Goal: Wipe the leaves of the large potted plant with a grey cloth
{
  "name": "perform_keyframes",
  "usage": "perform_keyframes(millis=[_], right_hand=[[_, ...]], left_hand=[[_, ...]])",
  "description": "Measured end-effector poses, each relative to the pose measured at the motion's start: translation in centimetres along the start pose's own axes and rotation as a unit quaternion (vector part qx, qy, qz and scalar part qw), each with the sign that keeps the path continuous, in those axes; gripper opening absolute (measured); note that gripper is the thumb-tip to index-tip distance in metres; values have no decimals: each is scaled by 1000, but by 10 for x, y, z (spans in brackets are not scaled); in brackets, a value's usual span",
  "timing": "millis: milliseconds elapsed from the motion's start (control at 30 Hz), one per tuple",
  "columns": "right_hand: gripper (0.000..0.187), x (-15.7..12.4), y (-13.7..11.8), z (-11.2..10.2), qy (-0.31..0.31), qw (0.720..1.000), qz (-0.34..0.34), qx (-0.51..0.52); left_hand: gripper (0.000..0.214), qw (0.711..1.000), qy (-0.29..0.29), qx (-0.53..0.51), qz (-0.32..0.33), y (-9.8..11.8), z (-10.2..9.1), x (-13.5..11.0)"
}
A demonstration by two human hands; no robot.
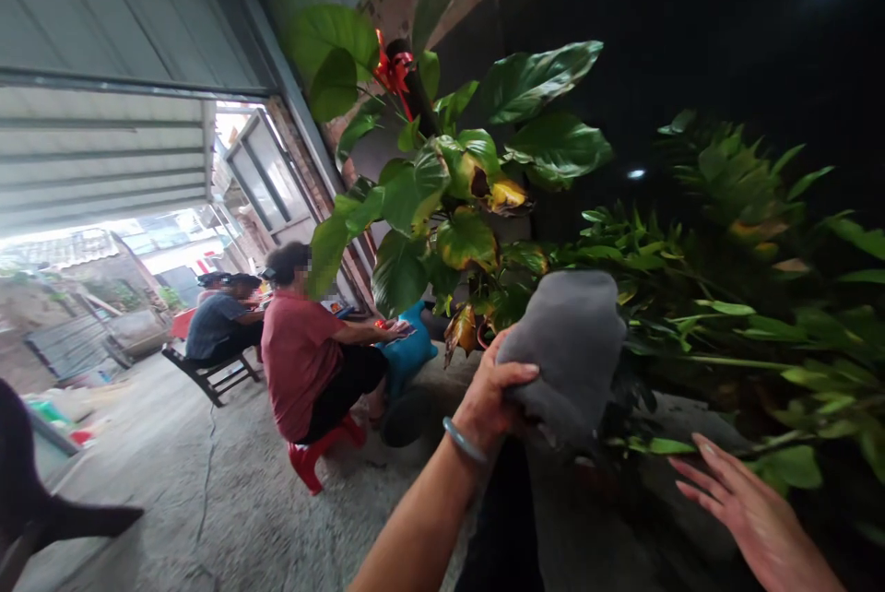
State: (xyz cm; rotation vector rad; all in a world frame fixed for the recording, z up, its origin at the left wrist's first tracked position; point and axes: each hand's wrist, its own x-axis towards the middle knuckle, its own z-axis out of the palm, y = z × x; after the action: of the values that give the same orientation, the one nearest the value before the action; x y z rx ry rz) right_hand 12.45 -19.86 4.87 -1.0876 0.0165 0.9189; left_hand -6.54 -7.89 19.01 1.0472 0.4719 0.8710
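Note:
A folded grey cloth (571, 348) is gripped in my left hand (492, 389), thumb on its near side; the other fingers are mostly behind it. A pale bangle circles that wrist. My right hand (739, 495), fingers stretched out and holding nothing, is at the lower right, close to the green leaves of a bushy plant (774, 371). Whether it touches a leaf, I cannot tell. Just behind the cloth rises a tall broad-leaved plant (466, 237), some leaves yellow and brown, with a red ribbon (395, 71) tied near its top.
A person (297, 348) in a red shirt sits on a red stool (314, 463) beside a blue bag (407, 352) and a dark bucket (409, 417). Other people sit farther back, one on a wooden chair (214, 375). A thin cable (206, 481) runs along the concrete floor.

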Motion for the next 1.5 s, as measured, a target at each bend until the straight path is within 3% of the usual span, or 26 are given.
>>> perform_keyframes(millis=[67, 133, 233, 333, 400, 533, 633, 733, 833, 900, 967, 1033, 1167, 1267, 1367, 1500], right_hand=[[53, 0, 0, 1, 3, 1000, 7, 4], [51, 0, -1, 1, 8, 1000, 12, 11], [46, -1, -1, -1, 14, 1000, 16, 16], [45, -1, -2, -3, 27, 999, 18, 15], [47, -2, -3, -1, 33, 999, 9, 20], [46, -3, -3, 4, 37, 999, -3, 28], [48, -2, 0, 5, 31, 999, -7, 29], [49, -2, 2, 4, 30, 999, -12, 32], [47, -5, -2, 1, 33, 999, -15, 36], [47, -7, -5, -1, 40, 998, -10, 40], [47, -9, -8, -2, 49, 998, -2, 39], [45, -9, -9, -2, 48, 998, -1, 37], [41, -7, -5, 0, 40, 999, -20, 25], [41, -6, -4, 2, 38, 999, -23, 13], [39, -7, -4, 0, 39, 999, -22, 5], [40, -5, -5, -7, 45, 999, -16, -14]], left_hand=[[62, 1000, 10, 1, -2, -6, 8, 14], [58, 998, 34, 17, -54, -26, 9, 15], [47, 983, 52, 51, -171, -58, 0, -5], [46, 966, 43, 68, -246, -60, -6, -28], [52, 974, 22, 67, -215, -43, 0, -31], [64, 998, -34, 37, -38, -2, 31, 3], [68, 999, -19, 37, 9, -2, 52, 38], [63, 996, 30, 65, -54, -30, 53, 46], [63, 981, 39, 110, -157, -58, 35, 20], [63, 962, 36, 137, -231, -63, 21, -5], [61, 952, 38, 151, -264, -54, 13, -21], [60, 963, 25, 138, -230, -34, 15, -24], [63, 994, -29, 81, -64, 0, 36, 4], [68, 998, -3, 66, -22, -6, 45, 25], [61, 991, 29, 73, -107, -37, 36, 20], [51, 960, 5, 110, -259, -64, 13, -16]])
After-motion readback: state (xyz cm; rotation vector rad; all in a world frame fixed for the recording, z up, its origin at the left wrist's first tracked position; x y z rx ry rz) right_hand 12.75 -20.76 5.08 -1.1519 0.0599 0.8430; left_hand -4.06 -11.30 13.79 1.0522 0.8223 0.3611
